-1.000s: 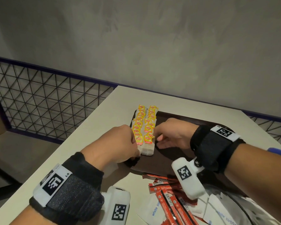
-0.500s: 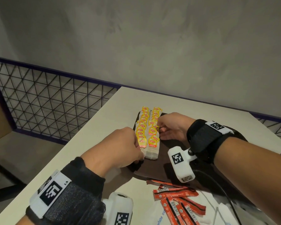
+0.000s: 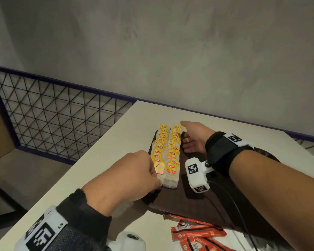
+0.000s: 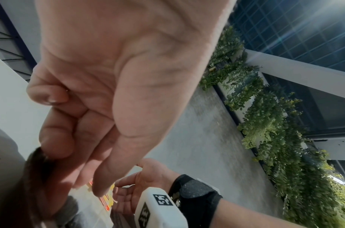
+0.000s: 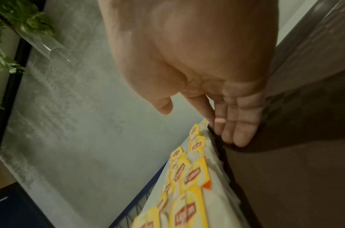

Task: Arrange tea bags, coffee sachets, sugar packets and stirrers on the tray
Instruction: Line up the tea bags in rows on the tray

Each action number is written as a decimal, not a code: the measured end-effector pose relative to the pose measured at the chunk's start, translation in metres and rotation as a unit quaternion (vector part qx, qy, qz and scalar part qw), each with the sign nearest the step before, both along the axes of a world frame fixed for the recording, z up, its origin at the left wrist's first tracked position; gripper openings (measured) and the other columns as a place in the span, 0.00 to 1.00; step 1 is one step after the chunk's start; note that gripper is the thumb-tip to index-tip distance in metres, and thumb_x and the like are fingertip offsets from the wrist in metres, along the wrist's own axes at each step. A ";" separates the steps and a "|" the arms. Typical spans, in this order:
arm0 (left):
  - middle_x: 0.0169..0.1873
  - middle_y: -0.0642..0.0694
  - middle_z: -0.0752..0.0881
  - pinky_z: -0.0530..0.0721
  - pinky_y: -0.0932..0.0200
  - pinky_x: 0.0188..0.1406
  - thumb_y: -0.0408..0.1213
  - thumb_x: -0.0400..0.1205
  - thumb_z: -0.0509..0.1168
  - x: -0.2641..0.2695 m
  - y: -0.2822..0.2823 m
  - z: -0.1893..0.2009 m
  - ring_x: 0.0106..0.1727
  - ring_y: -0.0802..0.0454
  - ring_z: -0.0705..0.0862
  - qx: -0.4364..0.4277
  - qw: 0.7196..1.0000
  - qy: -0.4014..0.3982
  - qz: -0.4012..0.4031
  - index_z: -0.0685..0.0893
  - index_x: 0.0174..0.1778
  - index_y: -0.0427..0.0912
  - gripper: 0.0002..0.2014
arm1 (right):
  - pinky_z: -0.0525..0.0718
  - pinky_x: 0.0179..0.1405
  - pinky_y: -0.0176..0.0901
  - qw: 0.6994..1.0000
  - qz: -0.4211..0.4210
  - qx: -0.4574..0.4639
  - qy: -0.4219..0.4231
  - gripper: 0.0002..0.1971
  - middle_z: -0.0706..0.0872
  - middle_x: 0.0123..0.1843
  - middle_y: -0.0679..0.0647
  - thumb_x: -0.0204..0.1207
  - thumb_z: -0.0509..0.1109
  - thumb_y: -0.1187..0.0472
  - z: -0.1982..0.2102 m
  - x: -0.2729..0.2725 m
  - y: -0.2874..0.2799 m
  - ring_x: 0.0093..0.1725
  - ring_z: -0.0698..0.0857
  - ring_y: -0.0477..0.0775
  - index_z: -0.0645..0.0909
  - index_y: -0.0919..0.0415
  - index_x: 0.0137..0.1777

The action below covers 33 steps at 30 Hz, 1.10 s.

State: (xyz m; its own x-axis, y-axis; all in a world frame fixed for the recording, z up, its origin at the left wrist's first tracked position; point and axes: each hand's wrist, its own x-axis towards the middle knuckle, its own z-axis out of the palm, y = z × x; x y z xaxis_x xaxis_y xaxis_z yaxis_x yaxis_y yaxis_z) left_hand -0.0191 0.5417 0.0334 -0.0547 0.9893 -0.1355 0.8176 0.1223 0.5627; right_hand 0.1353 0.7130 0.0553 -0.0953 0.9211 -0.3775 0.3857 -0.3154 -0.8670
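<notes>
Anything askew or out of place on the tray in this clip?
The two rows of tea bags run fairly straight along the tray's left side, though their far end juts past its far edge. The red sachets lie scattered on the table, off the tray.

On the yellow tags of the tea bags (image 3: 168, 154) lined up in two rows on the tray (image 3: 194, 200) I can read "Lipton" in the red badge; the same word shows, blurred, on the tags seen from my right wrist (image 5: 189, 205). The smaller print under the badge is too fine to read. The white band on my left wrist (image 3: 43, 230) carries the letters "LS" beside a black-and-white square marker. The red sachets (image 3: 198, 234) on the desk (image 3: 134, 127) have barcodes and small print, none of it legible to me.
</notes>
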 end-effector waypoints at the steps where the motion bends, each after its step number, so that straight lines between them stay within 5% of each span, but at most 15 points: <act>1: 0.47 0.57 0.91 0.82 0.65 0.41 0.49 0.82 0.74 0.000 0.000 -0.001 0.50 0.57 0.89 0.001 1.000 -0.001 0.000 0.89 0.50 0.52 0.07 | 0.82 0.55 0.57 1.000 0.000 -0.002 0.002 0.31 0.81 0.65 0.68 0.87 0.60 0.40 0.001 0.000 0.003 0.58 0.82 0.65 0.71 0.67 0.77; 6: 0.47 0.58 0.91 0.80 0.67 0.39 0.50 0.82 0.73 0.000 0.001 0.000 0.51 0.57 0.89 0.000 1.000 0.000 0.002 0.89 0.51 0.52 0.07 | 0.81 0.59 0.58 1.000 0.008 0.000 0.003 0.36 0.77 0.76 0.68 0.86 0.58 0.36 0.001 -0.004 0.009 0.71 0.80 0.68 0.65 0.64 0.84; 19: 0.47 0.57 0.91 0.80 0.66 0.40 0.49 0.83 0.73 -0.001 0.001 -0.001 0.51 0.57 0.89 0.000 1.000 0.003 -0.005 0.90 0.49 0.51 0.07 | 0.81 0.60 0.57 1.000 0.013 0.017 -0.009 0.32 0.81 0.66 0.64 0.87 0.58 0.37 0.003 -0.009 0.013 0.65 0.82 0.64 0.70 0.63 0.80; 28: 0.47 0.57 0.92 0.80 0.65 0.38 0.49 0.83 0.73 -0.001 0.001 0.000 0.49 0.57 0.89 0.003 1.000 0.008 -0.006 0.90 0.48 0.50 0.07 | 0.83 0.56 0.59 0.997 0.001 -0.080 0.018 0.42 0.75 0.76 0.73 0.83 0.69 0.41 0.003 0.005 0.002 0.72 0.80 0.72 0.63 0.72 0.83; 33: 0.47 0.56 0.91 0.82 0.64 0.39 0.50 0.82 0.73 0.000 0.000 0.003 0.49 0.57 0.89 0.007 1.000 0.014 -0.008 0.90 0.49 0.50 0.08 | 0.88 0.46 0.55 0.994 0.031 -0.100 0.004 0.44 0.74 0.76 0.73 0.83 0.67 0.38 0.004 0.006 -0.019 0.62 0.85 0.70 0.59 0.70 0.86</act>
